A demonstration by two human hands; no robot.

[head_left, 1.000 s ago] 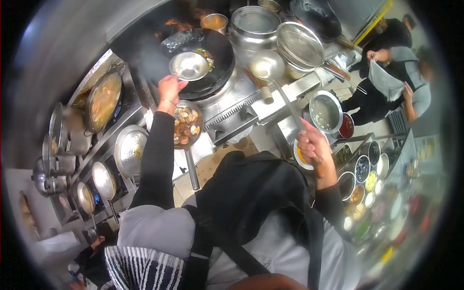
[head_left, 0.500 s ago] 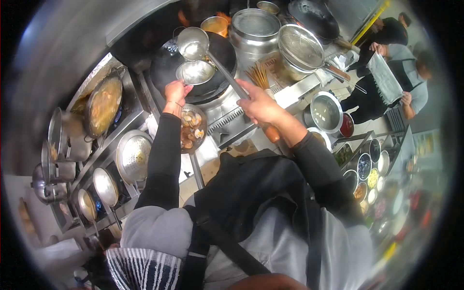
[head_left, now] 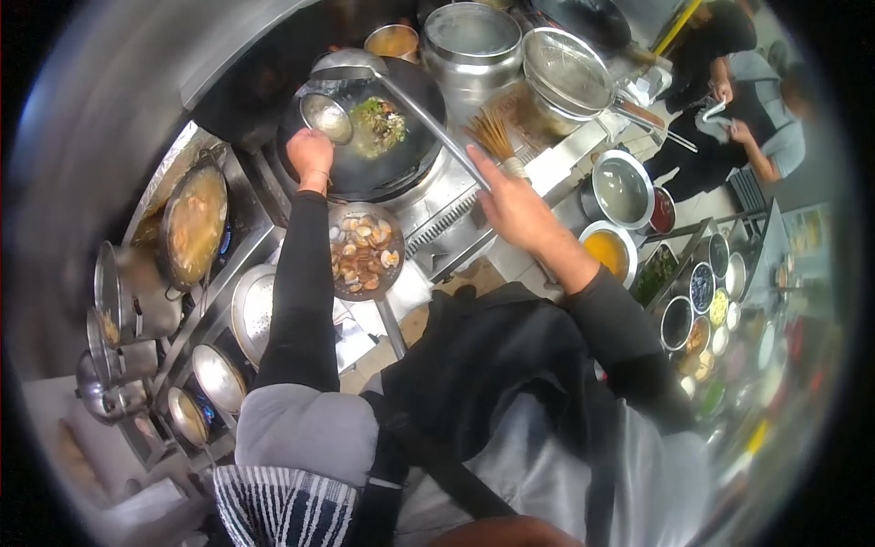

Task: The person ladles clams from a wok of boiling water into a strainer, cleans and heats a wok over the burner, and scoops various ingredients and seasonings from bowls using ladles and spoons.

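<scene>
My left hand [head_left: 310, 155] grips a small metal bowl [head_left: 326, 118] by its rim, tipped over the left side of the black wok [head_left: 424, 87]. Chopped greens and pale bits [head_left: 378, 128] lie in liquid in the wok. My right hand [head_left: 519, 208] is closed round the long handle of a ladle [head_left: 346, 60], with the index finger stretched along it. The ladle's head is above the far side of the wok, turned nearly edge-on. Below my left wrist, a frying pan [head_left: 339, 290] holds clams [head_left: 365, 244].
A bamboo brush [head_left: 492, 137] and a strainer [head_left: 570, 73] sit right of the wok, beside a large metal pot [head_left: 472, 36]. Pans, including a simmering one [head_left: 196, 223], line the left burners. Ingredient containers [head_left: 702, 287] stand at right. Another person [head_left: 761, 109] holds a cloth.
My left hand has moved left with the bowl and tilted it. Greens and pale bits now show in the wok. The ladle's head has turned edge-on. The other person's spread cloth is now bunched.
</scene>
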